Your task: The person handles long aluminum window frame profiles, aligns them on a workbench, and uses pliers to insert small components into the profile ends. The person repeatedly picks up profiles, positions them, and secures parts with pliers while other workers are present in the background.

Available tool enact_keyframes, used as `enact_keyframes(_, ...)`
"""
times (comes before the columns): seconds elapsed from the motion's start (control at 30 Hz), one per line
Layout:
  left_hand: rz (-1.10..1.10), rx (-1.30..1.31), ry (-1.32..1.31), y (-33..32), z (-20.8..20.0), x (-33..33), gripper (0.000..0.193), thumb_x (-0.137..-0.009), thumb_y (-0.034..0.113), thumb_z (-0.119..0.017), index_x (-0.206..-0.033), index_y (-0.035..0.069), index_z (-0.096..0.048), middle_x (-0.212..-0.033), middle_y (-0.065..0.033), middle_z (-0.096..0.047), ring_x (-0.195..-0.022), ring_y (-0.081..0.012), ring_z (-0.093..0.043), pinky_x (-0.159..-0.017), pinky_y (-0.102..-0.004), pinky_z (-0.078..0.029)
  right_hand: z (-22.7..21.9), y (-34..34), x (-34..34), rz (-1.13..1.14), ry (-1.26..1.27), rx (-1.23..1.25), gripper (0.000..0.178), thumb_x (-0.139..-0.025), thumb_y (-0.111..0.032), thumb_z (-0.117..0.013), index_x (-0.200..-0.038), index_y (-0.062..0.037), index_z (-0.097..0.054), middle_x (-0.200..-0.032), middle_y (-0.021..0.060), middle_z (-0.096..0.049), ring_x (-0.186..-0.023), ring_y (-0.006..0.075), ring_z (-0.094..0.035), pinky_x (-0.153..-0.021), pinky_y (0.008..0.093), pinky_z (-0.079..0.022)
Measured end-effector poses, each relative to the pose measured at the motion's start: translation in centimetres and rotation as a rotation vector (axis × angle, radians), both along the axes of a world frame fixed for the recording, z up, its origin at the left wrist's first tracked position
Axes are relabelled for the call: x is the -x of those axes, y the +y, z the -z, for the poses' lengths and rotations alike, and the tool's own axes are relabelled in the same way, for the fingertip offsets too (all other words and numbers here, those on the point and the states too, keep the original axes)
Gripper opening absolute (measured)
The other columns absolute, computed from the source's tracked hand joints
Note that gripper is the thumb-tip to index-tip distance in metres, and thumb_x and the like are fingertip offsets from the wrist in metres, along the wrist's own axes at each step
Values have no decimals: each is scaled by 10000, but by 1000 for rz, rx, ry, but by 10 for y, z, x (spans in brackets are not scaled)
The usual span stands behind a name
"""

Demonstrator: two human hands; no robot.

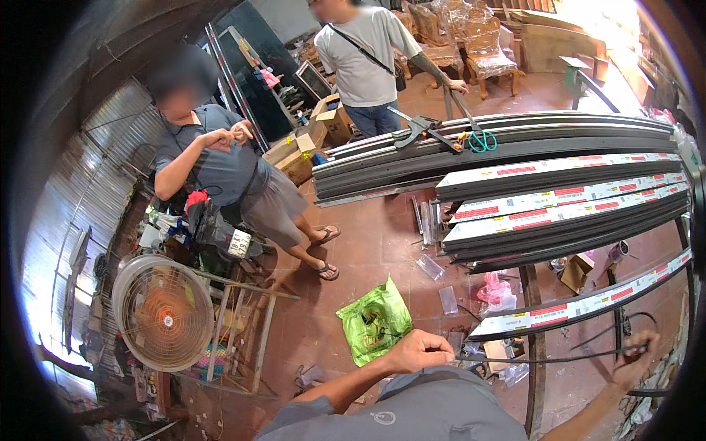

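A thin black flexible strip point(540, 361), like a cord or rubber seal, stretches sideways between my two hands. My left hand point(419, 353) pinches its left end in front of my body. Out at the right, my right hand point(635, 359) is closed around a bunched part of the strip, and a loop of it curves up above the fingers. Just beyond the strip lies a dark long profile point(581, 305) with white and red labelled film on its face. More film-covered profiles point(544, 209) are stacked behind it on a rack.
Dark profiles point(485, 158) at the back carry a clamp point(419, 132) and teal-handled scissors point(482, 141). One person point(213, 154) stands left, another point(364, 66) behind the rack. A green bag point(376, 320), plastic scraps and a pink bag point(496, 292) lie on the floor; a large fan point(163, 312) stands left.
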State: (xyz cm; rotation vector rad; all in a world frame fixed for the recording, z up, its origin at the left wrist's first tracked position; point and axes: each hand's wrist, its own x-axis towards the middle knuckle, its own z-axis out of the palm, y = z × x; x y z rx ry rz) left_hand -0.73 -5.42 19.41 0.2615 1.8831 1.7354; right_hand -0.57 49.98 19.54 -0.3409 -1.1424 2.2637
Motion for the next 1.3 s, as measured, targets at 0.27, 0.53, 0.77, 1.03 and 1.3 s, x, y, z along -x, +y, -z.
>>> enact_keyframes(0.27, 40, 69, 342, 67, -11, 4, 214, -1015, 207, -672, -1037, -6, -681, -833, -111, -712, -743, -188, -677, -693, -343, -522, 65, -47, 24, 143, -294, 173, 372, -1074, -472, -583, -1026, -105, -613, -855, -12, -564, -636, 90, -459, -565, 233, -397)
enact_keyframes(0.53, 73, 158, 162, 109, 26, 17, 209, -1004, 202, -626, -956, -1, -637, -782, -175, -691, -722, -323, -710, -667, -445, -528, 95, -266, -31, -748, -460, 163, 265, -1027, -292, -673, -1034, -27, -677, -843, 66, -709, -653, 171, -645, -628, 311, -538)
enact_keyframes(0.77, 102, 294, 359, 115, 53, 19, 221, -989, 231, -648, -966, 11, -648, -793, -209, -678, -721, -388, -680, -634, -479, -500, 100, -259, -27, -678, -537, 256, 184, -1005, -240, -722, -1001, -65, -663, -816, 34, -686, -677, 127, -617, -620, 276, -498)
enact_keyframes(1.03, 102, 272, 265, 84, 26, 10, 288, -980, 322, -685, -926, 41, -659, -693, -166, -606, -614, -313, -618, -600, -442, -461, 133, -222, -20, -462, -629, 307, 229, -1030, -317, -688, -968, -100, -655, -740, -16, -573, -614, 112, -542, -541, 275, -455)
enact_keyframes(1.3, 114, 256, 279, 48, -2, -2, 230, -990, 255, -696, -920, 39, -666, -690, -121, -615, -599, -251, -596, -585, -391, -455, 137, -201, -8, -376, -749, 282, 231, -1027, -350, -651, -1066, -124, -686, -793, -48, -532, -650, 87, -528, -520, 253, -436)
